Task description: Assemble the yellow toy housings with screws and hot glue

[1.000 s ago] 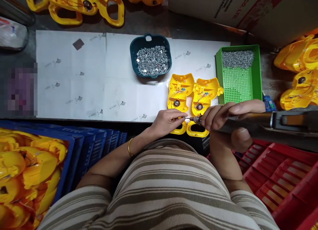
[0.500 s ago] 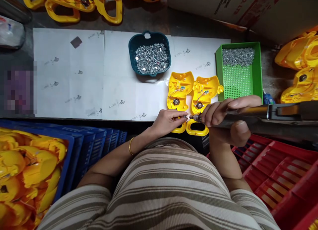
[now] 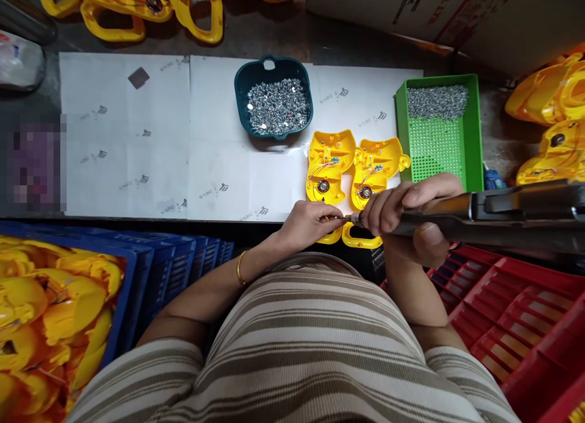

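On my feed now, the right hand (image 3: 402, 209) has its fingers wrapped around a dark power screwdriver (image 3: 512, 219), a firm grasp, with the tool lying nearly level and its slim bit (image 3: 342, 217) aimed left. And there's the left hand (image 3: 308, 225), thumb and forefinger meeting right at the bit's tip — I can't tell whether they pinch the bit itself or some tiny piece. Just behind that meeting point I've got two open yellow shells, the left shell (image 3: 329, 167) and the right shell (image 3: 381, 152), side by side at the table's near edge, each showing wires and a round speaker, their looped handles poking past the edge. Beyond them on the white sheet (image 3: 128, 136) sits a dark teal basket (image 3: 242, 103) of shiny metal bits; over to the right — a green tray (image 3: 436, 149), small metal pieces heaped at its far end.
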Demonstrator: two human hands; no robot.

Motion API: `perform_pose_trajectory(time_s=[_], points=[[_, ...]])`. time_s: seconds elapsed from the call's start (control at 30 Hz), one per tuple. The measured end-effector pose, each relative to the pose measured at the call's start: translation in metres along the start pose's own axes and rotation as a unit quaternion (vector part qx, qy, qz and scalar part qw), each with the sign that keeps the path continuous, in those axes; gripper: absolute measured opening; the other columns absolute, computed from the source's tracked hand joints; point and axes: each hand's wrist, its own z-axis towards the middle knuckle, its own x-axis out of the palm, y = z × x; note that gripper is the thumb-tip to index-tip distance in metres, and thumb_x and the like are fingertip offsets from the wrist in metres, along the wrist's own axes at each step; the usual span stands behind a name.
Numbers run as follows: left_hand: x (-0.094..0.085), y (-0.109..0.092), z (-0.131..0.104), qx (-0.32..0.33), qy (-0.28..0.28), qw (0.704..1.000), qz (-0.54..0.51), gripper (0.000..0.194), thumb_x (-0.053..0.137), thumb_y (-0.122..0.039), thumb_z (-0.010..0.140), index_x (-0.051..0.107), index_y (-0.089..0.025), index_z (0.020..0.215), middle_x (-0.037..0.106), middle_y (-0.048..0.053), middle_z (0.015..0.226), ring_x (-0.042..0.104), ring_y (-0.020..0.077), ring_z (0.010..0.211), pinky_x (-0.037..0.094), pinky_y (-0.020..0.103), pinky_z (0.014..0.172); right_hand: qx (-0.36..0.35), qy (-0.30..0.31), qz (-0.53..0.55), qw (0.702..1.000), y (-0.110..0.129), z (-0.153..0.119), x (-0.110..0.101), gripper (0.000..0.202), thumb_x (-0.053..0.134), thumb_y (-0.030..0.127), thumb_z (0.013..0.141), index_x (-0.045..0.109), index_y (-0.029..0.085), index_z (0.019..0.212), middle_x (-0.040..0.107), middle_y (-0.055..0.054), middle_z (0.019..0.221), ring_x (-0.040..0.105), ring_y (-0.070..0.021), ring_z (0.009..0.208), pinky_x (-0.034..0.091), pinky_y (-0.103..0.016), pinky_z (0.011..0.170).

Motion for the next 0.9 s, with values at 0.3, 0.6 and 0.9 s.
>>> perform_pose_trajectory(time_s=[0.3, 0.6, 0.9], points=[[-0.002, 0.004, -0.005, -0.046, 0.042, 0.997, -0.037, 0.039, 0.079, -0.032, 0.077, 0.072, -0.017, 0.112, 0.075, -0.001, 0.072, 0.064, 0.0109, 0.055, 0.052, 0.021, 0.057, -0.017, -0.017, -0.024, 0.999, 0.004, 0.005, -0.008, 0.019, 0.064, 0.042, 0.083, 0.062, 0.029, 0.096, 0.046, 0.008, 0.049, 0.04, -0.0105, 0.032, 0.036, -0.023, 0.031], [-0.019, 0.025, -0.025, 0.027, -0.125, 0.96, 0.25, 0.058, 0.071, -0.051, 0.081, 0.062, -0.021, 0.129, 0.051, 0.017, 0.136, 0.055, 0.0272, 0.104, 0.051, 0.043, 0.092, -0.077, -0.046, -0.065, 0.994, -0.026, 0.018, -0.013, 0.021, 0.066, 0.049, 0.083, 0.06, 0.033, 0.096, 0.043, 0.01, 0.048, 0.035, -0.0091, 0.03, 0.036, -0.024, 0.031], [0.001, 0.031, -0.027, 0.005, -0.08, 0.977, 0.196, 0.062, 0.068, -0.05, 0.084, 0.052, -0.022, 0.137, 0.038, 0.017, 0.144, 0.057, 0.0232, 0.1, 0.05, 0.043, 0.096, -0.078, 0.03, -0.06, 0.995, -0.058, 0.021, -0.016, 0.023, 0.064, 0.04, 0.084, 0.059, 0.032, 0.105, 0.046, 0.01, 0.051, 0.044, -0.0097, 0.035, 0.042, -0.022, 0.035]])
